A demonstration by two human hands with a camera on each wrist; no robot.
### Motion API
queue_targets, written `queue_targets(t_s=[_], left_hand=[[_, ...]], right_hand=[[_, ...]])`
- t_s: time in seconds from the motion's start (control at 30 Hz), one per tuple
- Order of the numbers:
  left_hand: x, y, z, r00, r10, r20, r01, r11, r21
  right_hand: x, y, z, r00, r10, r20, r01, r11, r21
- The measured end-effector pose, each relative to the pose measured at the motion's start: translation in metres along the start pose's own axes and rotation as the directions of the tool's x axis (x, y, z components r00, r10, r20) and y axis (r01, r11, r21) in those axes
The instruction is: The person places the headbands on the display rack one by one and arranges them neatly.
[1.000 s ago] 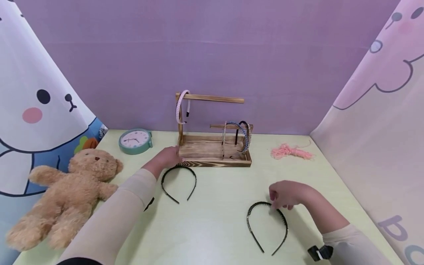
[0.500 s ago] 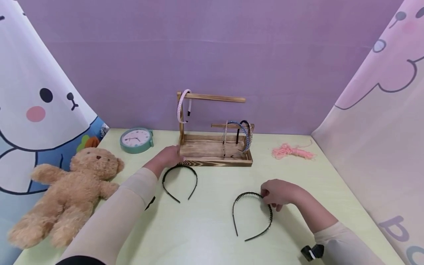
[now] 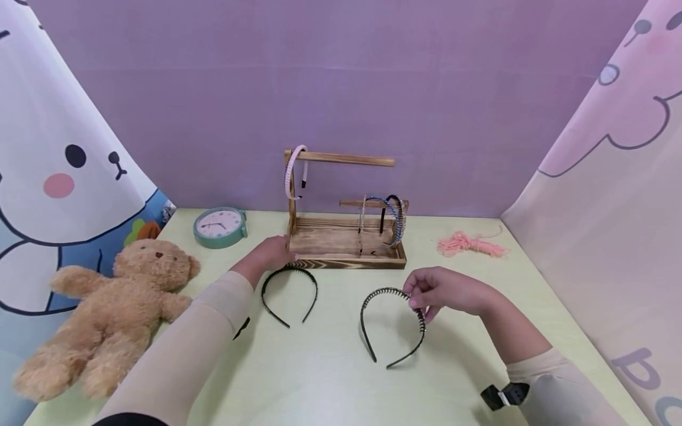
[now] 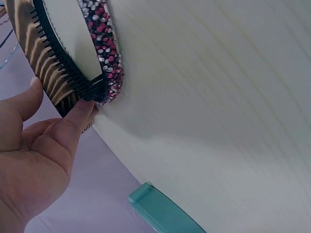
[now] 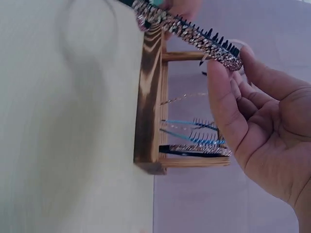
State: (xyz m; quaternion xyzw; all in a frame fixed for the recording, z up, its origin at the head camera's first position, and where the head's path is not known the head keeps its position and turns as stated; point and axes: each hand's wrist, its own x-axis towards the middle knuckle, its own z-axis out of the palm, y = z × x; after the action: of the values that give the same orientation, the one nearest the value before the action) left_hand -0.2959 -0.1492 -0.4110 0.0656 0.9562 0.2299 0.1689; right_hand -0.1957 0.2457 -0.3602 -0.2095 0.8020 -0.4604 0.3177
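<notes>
My right hand point(image 3: 450, 290) pinches a black toothed headband point(image 3: 389, 290) between thumb and fingers at its upper right, holding it above the table. In the right wrist view the band's outer face point(image 5: 194, 36) shows glittery beads. My left hand point(image 3: 272, 251) grips the front left corner of a wooden headband rack point(image 3: 348, 264). In the left wrist view its fingertip lies close beside a second toothed headband point(image 4: 112, 63), covered in pink and white beads, which lies on the table before the rack. A pink headband point(image 3: 289, 174) hangs on the rack's upper bar; several more hang on the lower one.
A teal clock point(image 3: 219, 236) lies left of the rack, with a brown teddy bear point(image 3: 122, 307) nearer on the left. A bundle of pink cord point(image 3: 471, 244) lies at the right. A purple backdrop point(image 3: 341, 71) stands behind the table.
My right hand has moved left and away from me, raising the headband off the table and turning it slightly. My left hand stays at the rack's corner.
</notes>
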Motion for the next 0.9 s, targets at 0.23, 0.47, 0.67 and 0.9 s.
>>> queue_targets(t_s=[0.23,0.47,0.67,0.9], left_hand=[[-0.004,0.001,0.001,1.0,0.014,-0.011,-0.014,1.0,-0.024],[-0.003,0.0,0.002,1.0,0.002,0.0,-0.002,1.0,-0.028],[-0.003,0.001,0.003,1.0,0.008,-0.001,-0.008,1.0,-0.022],[-0.002,0.001,0.0,1.0,0.019,-0.007,-0.019,1.0,-0.012]], right_hand=[[-0.002,-0.015,0.0,0.995,-0.1,0.022,0.097,0.989,0.113],[-0.003,-0.036,-0.005,0.967,-0.212,-0.142,0.231,0.964,0.134],[-0.009,-0.059,-0.024,0.889,-0.324,-0.323,0.411,0.875,0.255],[-0.009,-0.09,-0.057,0.706,-0.428,-0.564,0.673,0.653,0.347]])
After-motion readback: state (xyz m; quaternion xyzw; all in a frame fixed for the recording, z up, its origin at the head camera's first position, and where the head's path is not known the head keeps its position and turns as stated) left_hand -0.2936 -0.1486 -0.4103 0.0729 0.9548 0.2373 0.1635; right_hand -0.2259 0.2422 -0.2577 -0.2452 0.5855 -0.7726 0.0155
